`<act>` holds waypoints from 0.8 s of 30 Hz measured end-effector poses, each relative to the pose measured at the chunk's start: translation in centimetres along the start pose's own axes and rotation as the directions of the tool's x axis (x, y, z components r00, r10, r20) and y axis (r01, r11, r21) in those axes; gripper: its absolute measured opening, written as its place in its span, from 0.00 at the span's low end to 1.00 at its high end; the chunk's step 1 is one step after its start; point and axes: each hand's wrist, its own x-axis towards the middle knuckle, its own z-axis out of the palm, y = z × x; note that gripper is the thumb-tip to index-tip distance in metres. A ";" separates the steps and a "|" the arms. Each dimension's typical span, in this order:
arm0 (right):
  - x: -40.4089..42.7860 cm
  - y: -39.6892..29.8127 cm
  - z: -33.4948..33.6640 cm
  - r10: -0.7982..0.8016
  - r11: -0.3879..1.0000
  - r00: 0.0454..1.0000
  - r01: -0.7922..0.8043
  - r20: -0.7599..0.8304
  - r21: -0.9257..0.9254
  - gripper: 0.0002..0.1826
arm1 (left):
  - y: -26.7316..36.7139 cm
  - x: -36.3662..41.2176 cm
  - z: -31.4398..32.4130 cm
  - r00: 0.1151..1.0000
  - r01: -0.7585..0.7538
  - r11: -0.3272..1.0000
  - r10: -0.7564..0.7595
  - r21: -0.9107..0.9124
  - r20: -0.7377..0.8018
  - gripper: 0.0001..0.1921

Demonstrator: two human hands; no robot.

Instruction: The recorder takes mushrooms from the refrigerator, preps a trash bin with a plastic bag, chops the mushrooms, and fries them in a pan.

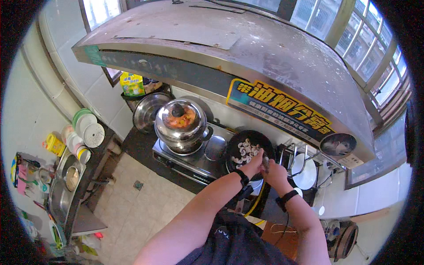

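A black frying pan (pixel 250 135) sits on the right burner of a gas stove, with sliced mushrooms (pixel 244 149) scattered in it. Both my hands are close together over the pan's near right side. My left hand (pixel 254 165) and my right hand (pixel 276 174) close around a small greyish-brown item (pixel 265 161), perhaps a mushroom; its exact kind is hard to make out. The fingers partly hide it. A dark band circles each wrist. On the left burner stands a steel pot (pixel 180 132) under a domed lid, with orange-red food showing through its glass.
A large range hood (pixel 212 63) overhangs the stove (pixel 188 169). Right of the pan are a metal rack (pixel 293 159) and a white plate (pixel 304 172). A yellow hose (pixel 257 202) runs below the stove's right end. Stacked dishes (pixel 93 135) stand by the sink (pixel 61 195) at left.
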 end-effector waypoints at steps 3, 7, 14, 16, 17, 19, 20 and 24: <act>2.3 5.4 3.8 0.016 0.783 0.986 -0.115 0.165 0.612 0.21 | -1.6 0.8 1.5 0.998 -0.022 0.989 0.012 -0.145 -0.069 0.28; 3.3 11.8 10.4 0.171 0.698 0.969 -0.245 0.176 0.673 0.22 | -0.3 -1.4 4.0 0.995 0.075 0.997 -0.075 0.006 -0.062 0.26; -0.1 2.7 1.9 -0.058 0.988 0.992 0.042 -0.108 -0.148 0.21 | -0.2 -2.1 3.5 0.968 -0.015 0.999 0.026 0.043 -0.249 0.27; 1.8 6.5 4.1 0.157 0.718 0.959 -0.275 0.237 0.639 0.21 | -0.5 -1.7 3.8 0.984 0.088 0.988 -0.106 -0.125 -0.142 0.27; 2.9 6.2 4.5 -0.031 -0.071 0.825 -0.565 0.564 0.822 0.21 | -0.4 -0.5 0.4 0.997 -0.036 0.993 0.044 -0.111 0.070 0.27; 1.9 6.5 4.1 -0.048 -0.284 0.745 -0.649 0.666 0.706 0.21 | 1.7 -4.0 5.7 0.964 0.010 0.999 0.002 0.044 -0.266 0.26; 1.9 5.0 3.7 -0.021 -0.190 0.782 -0.615 0.623 0.766 0.21 | 1.7 -3.8 4.8 0.961 -0.001 0.999 0.011 0.036 -0.276 0.26; 2.6 6.9 4.9 0.201 0.464 0.923 -0.385 0.329 0.798 0.23 | 0.8 -2.6 5.5 0.977 0.057 0.998 -0.065 -0.041 -0.203 0.25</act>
